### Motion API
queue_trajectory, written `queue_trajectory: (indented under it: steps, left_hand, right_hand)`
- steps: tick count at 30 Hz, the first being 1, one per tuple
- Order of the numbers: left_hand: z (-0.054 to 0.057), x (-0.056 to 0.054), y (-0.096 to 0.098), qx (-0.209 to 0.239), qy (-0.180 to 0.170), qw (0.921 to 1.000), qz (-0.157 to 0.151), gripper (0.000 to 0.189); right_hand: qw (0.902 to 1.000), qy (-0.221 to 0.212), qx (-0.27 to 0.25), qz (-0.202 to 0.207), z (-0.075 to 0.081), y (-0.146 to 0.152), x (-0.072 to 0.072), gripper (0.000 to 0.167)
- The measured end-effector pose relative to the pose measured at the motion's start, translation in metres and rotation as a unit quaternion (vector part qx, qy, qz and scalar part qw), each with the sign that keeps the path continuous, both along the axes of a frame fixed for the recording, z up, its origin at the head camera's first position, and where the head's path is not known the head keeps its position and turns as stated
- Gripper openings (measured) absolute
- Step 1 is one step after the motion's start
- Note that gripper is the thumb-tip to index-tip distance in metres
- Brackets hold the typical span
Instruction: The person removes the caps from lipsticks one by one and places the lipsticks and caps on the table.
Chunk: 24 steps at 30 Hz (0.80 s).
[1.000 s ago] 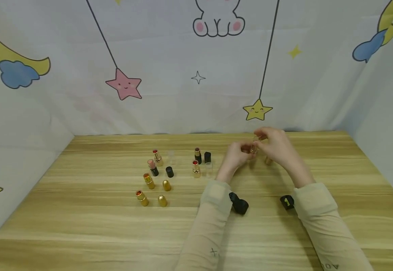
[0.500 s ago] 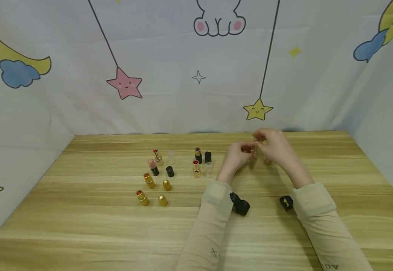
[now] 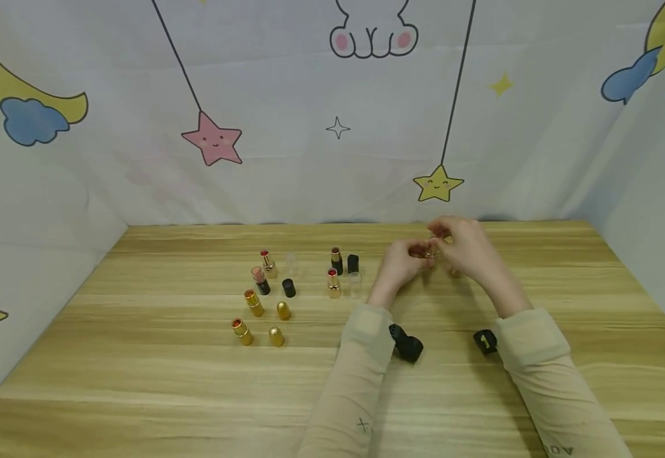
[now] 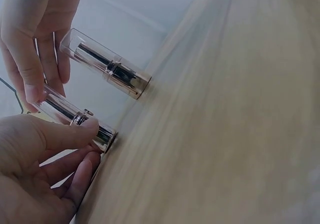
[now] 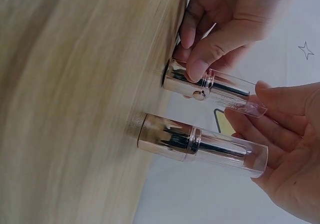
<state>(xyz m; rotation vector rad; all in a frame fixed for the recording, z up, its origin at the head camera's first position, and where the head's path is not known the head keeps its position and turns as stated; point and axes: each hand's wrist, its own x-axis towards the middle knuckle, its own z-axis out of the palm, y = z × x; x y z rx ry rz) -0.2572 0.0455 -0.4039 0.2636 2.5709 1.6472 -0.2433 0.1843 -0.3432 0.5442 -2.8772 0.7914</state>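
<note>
Toward the back right of the table, my left hand [image 3: 399,266] pinches the shiny rose-gold base of a lipstick [image 5: 187,82] between thumb and fingers. My right hand [image 3: 466,251] holds the top of its clear cap [image 5: 255,107] by the fingertips. Inside that cap the lipstick's inner tube shows, and the base stands on the wood. Close beside it a second rose-gold lipstick [image 5: 167,136] stands upright under a clear cap [image 4: 82,47], near my right palm. The head view mostly hides this second one behind my right hand.
Uncapped lipsticks stand to the left, among them a gold one [image 3: 242,332], a pink one [image 3: 260,280] and a dark one [image 3: 336,261]. Gold, black and clear caps stand beside them, such as a gold cap [image 3: 277,336]. Black devices [image 3: 406,343] sit near my wrists.
My right hand has come down slightly with the clear cap over the lipstick. The left hand keeps its grip at the base. The head view has tilted a little.
</note>
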Motion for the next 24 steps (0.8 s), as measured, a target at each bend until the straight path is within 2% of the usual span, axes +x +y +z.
queue_trajectory:
  steps: [10,24]
  left_hand:
    - [-0.0001,0.0010,-0.0014,-0.006,0.024,0.9995,-0.020,0.029]
    - [-0.0008,0.0016,-0.0019,-0.038,0.023,0.9988,-0.021,0.029]
  right_hand:
    - [1.0000,0.002,-0.002,-0.003,0.0029,-0.0003,0.0020,0.027]
    - [1.0000,0.008,-0.002,0.000,0.0034,-0.0004,0.0032,0.025]
